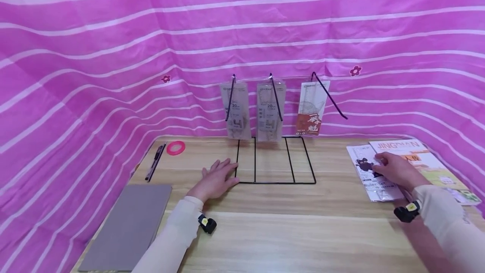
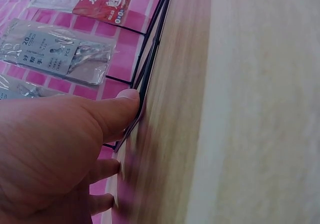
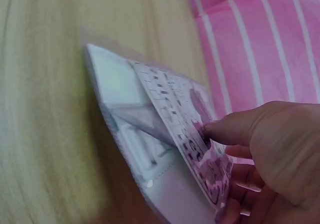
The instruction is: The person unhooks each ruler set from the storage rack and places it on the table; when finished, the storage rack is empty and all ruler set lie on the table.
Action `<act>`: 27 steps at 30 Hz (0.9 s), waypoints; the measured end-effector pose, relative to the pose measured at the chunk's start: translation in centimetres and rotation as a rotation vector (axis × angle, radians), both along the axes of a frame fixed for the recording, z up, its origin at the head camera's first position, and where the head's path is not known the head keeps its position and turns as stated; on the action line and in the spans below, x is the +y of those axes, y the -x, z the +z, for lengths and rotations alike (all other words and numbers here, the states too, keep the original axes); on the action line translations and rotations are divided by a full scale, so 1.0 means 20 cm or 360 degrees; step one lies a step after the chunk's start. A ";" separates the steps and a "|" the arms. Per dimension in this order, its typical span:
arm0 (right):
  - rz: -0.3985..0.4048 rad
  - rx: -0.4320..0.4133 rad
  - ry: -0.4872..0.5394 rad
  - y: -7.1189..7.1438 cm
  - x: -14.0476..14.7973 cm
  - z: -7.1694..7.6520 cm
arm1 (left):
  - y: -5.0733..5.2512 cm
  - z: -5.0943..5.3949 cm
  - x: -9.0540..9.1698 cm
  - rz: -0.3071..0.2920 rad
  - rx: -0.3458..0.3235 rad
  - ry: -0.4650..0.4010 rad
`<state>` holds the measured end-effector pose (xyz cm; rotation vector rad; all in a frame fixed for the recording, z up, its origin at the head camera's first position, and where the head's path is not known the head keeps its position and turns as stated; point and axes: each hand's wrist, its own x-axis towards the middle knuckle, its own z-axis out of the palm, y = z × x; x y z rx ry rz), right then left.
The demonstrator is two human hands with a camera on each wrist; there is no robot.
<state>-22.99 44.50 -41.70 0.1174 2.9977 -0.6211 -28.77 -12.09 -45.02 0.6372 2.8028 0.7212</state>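
Observation:
My right hand (image 1: 399, 171) pinches a plastic-sleeved ruler set (image 1: 375, 193) with a black cat on its card. In the right wrist view the thumb lies on the front of the ruler set (image 3: 172, 114), which stands tilted off the table. My left hand (image 1: 217, 181) rests at the left front corner of a black wire display rack (image 1: 278, 183). Its thumb touches the rack's base wire in the left wrist view, while other fingertips (image 2: 112, 168) meet the tabletop. Two grey ruler packs (image 1: 238, 111) (image 1: 270, 111) and a white-and-red pack (image 1: 313, 104) hang on the rack's hooks.
Beside the ruler set lies a colourful booklet (image 1: 449, 172) at the right edge. A grey laptop-like slab (image 1: 126, 226) lies front left, with a dark pen-like item (image 1: 155, 161) and a pink tape roll (image 1: 176, 148) behind it. A pink striped curtain (image 1: 242, 33) encloses the table.

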 end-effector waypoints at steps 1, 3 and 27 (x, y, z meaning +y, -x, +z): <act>-0.0010 -0.0015 -0.0014 0.00 0.00 0.00 | 0.00 0.00 0.00 -0.0006 0.0001 -0.0001; -0.0025 -0.0046 -0.0027 0.00 0.00 -0.01 | 0.00 0.00 0.01 -0.0015 -0.0005 -0.0004; -0.0142 0.0170 -0.0305 -0.04 -0.07 -0.05 | 0.00 0.01 0.00 -0.0016 -0.0004 -0.0001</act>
